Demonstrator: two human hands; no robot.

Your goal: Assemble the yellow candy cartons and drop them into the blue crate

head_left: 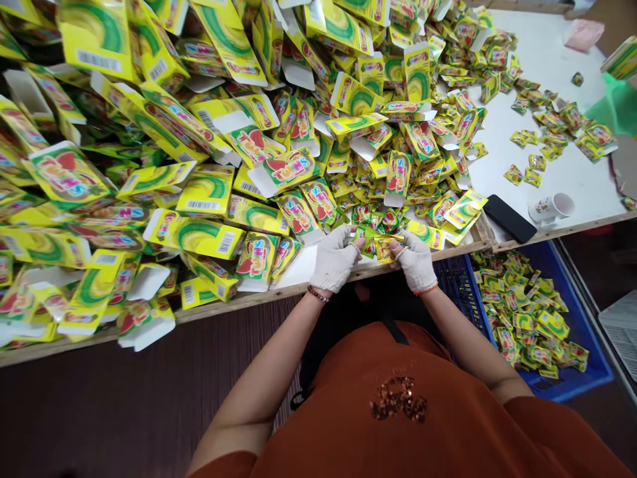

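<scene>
My left hand (334,260), in a white glove with bare fingertips, is closed at the table's front edge. Its thumb and fingers pinch a small green candy packet (367,241). Just to the right, my right hand (416,261), gloved the same way, pinches a small yellow candy packet (384,249). The two packets overlap between my hands, so where one ends is hard to see. More loose candy packets (388,218) lie just beyond my fingers. Yellow-green candy boxes (259,257) with white open flaps lie to the left of my left hand.
A large heap of candy boxes (204,189) covers the table's left and back. To the right are a black phone (509,218), a white mug (551,207) and scattered packets (552,143). Below the edge stands a blue crate (600,382) holding many packets.
</scene>
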